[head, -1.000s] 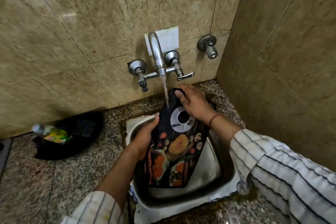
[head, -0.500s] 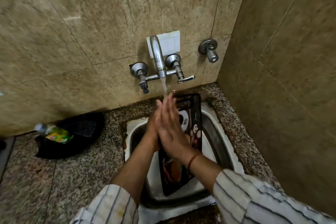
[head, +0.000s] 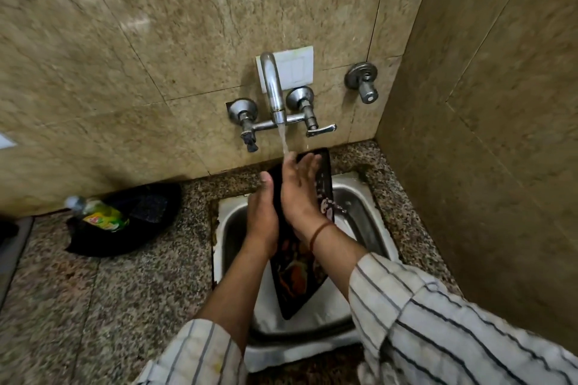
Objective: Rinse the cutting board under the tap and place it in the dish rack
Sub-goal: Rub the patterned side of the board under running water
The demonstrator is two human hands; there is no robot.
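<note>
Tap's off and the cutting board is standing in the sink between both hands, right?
Not quite: the tap is running, and the head view shows its stream landing on the right hand. The rest holds: the cutting board stands in the sink between the left hand and the right hand.

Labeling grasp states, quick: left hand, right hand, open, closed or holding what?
Left hand: against the cutting board, fingers hidden; cannot tell.
Right hand: open, fingers flat on it.

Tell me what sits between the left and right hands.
The cutting board, in the head view: it stands upended in the sink, left hand against one side, right hand flat on the printed face.
</note>
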